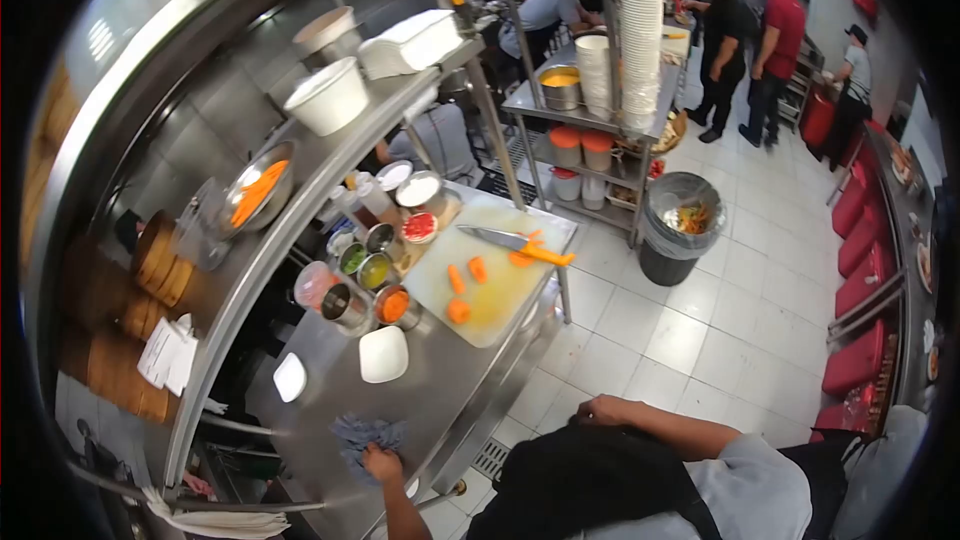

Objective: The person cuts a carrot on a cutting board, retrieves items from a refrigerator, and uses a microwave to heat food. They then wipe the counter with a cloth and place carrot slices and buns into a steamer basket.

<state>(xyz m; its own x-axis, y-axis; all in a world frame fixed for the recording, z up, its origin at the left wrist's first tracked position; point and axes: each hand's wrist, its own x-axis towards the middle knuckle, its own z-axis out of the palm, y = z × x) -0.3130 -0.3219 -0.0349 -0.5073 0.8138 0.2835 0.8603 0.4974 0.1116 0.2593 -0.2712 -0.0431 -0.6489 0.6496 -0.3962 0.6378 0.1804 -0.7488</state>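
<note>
My left hand (380, 462) is closed on a crumpled blue-grey cloth (366, 437) that lies on the steel counter (310, 440). Close to the black apron at my waist, my right hand (605, 410) has curled fingers; whether it holds anything is hidden. Beyond the cloth sit a white square bowl (384, 354) and a small white dish (290, 377). Farther along, a cutting board (470, 310) carries pieces of carrot (458, 312) and a knife (535, 250) with an orange handle.
Metal containers of chopped food (395, 306) stand beside the board. A shelf above holds a steel bowl of carrot strips (260, 192) and a white tub (328, 98). On the tiled floor is a lined trash bin (683, 225). Several people stand or work farther off.
</note>
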